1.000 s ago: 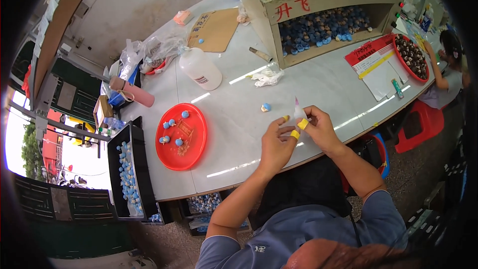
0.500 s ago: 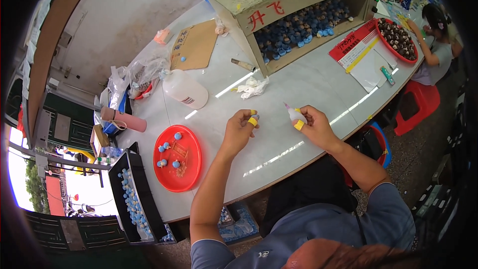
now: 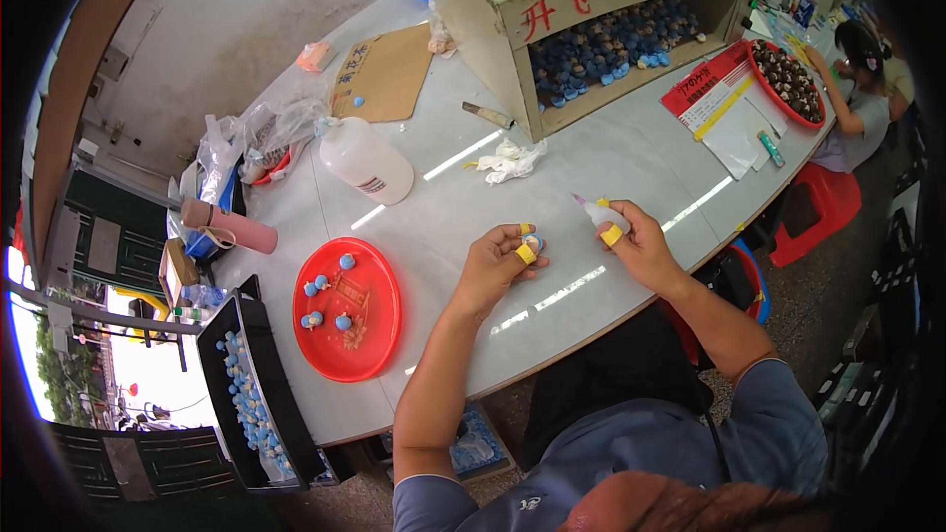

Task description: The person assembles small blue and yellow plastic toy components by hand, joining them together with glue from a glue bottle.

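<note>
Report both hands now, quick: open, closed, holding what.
Left hand: closed on a small blue piece, pinched at the fingertips.
Right hand: closed around a small white squeeze bottle, nozzle pointing left.

A big white plastic bottle lies on its side on the worktop, with a small white label with dark print near its base. Behind it lies a flat brown cardboard sheet with dark marks. The large open box at the back carries red painted signs on its front. To its right lies a red leaflet with a yellow stripe, beside white paper sheets.
</note>
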The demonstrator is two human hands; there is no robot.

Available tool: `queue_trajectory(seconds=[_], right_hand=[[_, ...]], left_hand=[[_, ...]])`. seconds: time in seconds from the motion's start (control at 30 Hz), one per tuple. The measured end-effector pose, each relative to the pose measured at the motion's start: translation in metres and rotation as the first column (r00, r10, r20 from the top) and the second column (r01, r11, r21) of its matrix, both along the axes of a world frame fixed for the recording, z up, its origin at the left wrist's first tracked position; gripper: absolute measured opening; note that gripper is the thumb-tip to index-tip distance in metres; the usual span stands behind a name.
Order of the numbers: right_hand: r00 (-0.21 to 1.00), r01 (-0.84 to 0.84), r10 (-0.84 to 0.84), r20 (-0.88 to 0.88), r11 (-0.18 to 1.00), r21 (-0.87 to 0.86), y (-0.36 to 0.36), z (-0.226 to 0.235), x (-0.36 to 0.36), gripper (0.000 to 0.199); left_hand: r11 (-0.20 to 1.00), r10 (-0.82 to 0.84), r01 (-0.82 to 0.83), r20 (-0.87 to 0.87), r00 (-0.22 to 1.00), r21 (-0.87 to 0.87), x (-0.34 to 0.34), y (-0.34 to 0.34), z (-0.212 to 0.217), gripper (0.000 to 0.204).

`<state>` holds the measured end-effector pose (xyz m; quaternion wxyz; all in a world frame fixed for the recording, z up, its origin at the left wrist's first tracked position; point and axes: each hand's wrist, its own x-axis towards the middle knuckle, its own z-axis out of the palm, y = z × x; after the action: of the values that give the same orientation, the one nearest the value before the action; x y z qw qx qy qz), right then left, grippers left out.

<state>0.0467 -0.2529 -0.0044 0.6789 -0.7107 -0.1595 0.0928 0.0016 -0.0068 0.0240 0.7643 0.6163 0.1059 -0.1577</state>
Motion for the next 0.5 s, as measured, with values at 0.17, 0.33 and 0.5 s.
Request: queue_trajectory(seconds=[0.17,0.33,0.5], right_hand=[[0.990,0.033,-0.004,0.140,0.978,-0.206,-0.003,0.013,0.009,0.030],[0.947,0.020,0.033,0.319,0.987,-0.160,0.000,0.004,0.001,0.031],[0.899,-0.008,0.023,0.437,0.999,-0.036,0.008,0.005,-0.011,0.028]], left_hand=[[1.000,-0.014,0.014,0.003,1.000,0.025,0.000,0.000,-0.007,0.039],[0.999,-0.020,0.021,0.006,1.000,-0.035,-0.001,-0.005,-0.010,0.036],[0.986,-0.071,0.057,-0.084,0.994,-0.155,-0.002,-0.004,-0.002,0.036]])
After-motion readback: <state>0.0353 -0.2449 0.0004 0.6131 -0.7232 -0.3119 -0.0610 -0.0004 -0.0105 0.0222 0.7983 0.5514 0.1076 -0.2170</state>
